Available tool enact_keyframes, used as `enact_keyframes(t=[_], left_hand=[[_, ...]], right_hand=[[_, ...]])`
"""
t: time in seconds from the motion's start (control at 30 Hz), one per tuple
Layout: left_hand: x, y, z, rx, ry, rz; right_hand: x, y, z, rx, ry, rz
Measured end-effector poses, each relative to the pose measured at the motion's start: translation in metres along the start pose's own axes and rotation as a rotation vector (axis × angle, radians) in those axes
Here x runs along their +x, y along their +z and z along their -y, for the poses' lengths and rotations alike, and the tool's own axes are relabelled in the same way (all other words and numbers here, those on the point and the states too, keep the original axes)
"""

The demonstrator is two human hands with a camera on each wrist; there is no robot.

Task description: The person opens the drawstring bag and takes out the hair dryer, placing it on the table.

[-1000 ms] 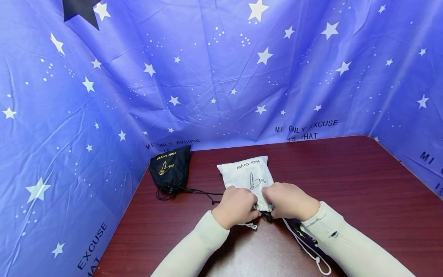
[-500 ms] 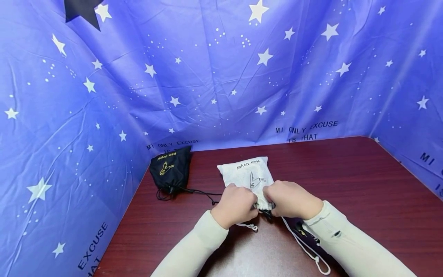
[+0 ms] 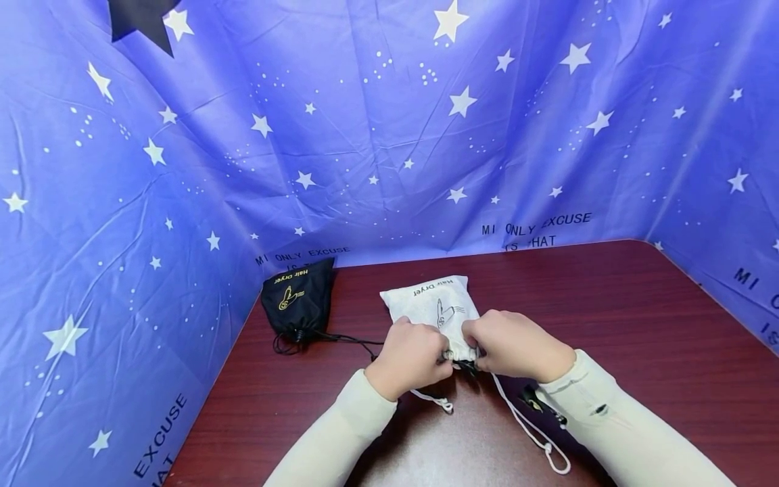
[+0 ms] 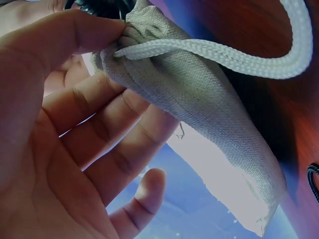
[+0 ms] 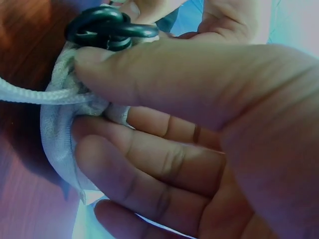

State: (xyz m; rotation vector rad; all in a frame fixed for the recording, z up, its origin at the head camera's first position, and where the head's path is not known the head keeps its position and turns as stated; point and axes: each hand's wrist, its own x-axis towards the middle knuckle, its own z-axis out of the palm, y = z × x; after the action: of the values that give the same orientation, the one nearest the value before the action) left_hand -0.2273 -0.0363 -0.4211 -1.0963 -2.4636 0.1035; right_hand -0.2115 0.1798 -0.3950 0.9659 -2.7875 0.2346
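Note:
A white drawstring pouch (image 3: 420, 308) printed "Hair Dryer" lies on the table, its gathered mouth toward the person. My left hand (image 3: 410, 358) pinches the left side of that mouth between thumb and fingers. On the other side my right hand (image 3: 520, 345) pinches the cloth the same way. Coiled black cable (image 5: 99, 27) pokes out of the opening between the hands. White cord (image 4: 249, 62) runs from the left corner of the mouth. Another looped white cord (image 3: 535, 439) trails on the right toward the table's front. What fills the pouch is hidden inside it.
A black drawstring pouch (image 3: 310, 311), also printed "Hair Dryer", lies at the back left, its black cord (image 3: 349, 336) reaching toward the left hand. Partly under the right sleeve is a black item with gold print (image 3: 535, 399). Starry blue cloth (image 3: 377, 135) surrounds the dark red table (image 3: 584, 291).
The right hand has shifted slightly right and away from the person. The pouch's mouth has moved back a little with both hands, and the right white cord has shifted with it.

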Motion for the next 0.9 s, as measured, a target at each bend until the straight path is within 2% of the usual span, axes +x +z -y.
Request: enact_keyframes(t=[0.33, 0.57, 0.9], left_hand=[[0.001, -0.004, 0.003, -0.013, -0.028, -0.058], [0.002, -0.006, 0.005, -0.055, -0.076, -0.075], [0.003, -0.005, 0.005, -0.068, -0.111, -0.188]], right_hand=[[0.0, -0.01, 0.0, -0.028, -0.008, -0.072], [0.001, -0.014, -0.002, -0.023, 0.002, -0.127], [0.001, -0.015, -0.004, -0.002, 0.023, -0.214]])
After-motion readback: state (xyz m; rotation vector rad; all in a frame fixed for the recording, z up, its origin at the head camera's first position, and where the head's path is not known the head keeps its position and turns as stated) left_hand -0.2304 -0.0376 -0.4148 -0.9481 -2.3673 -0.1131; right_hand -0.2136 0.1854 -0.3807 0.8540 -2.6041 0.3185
